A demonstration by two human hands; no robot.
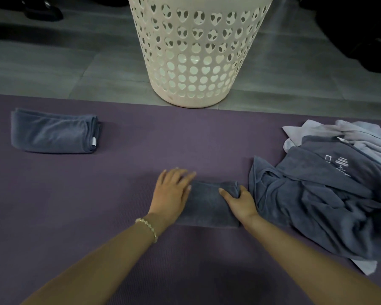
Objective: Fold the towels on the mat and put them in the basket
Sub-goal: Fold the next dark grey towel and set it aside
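A small folded grey-blue towel [209, 203] lies on the purple mat [141, 150] in front of me. My left hand [173, 192] lies flat with straight fingers on the towel's left end. My right hand [240, 200] grips the towel's right end, thumb on top and fingers curled round the edge. Another folded grey-blue towel [53, 134] lies at the mat's far left. A loose heap of grey-blue and pale lilac towels [330, 190] is piled on the mat's right side. The cream basket [196, 51] with heart-shaped holes stands on the floor just beyond the mat.
Grey tiled floor [64, 62] runs behind the mat. A dark shoe [42, 9] sits at the far left and dark objects [361, 29] at the far right of the floor.
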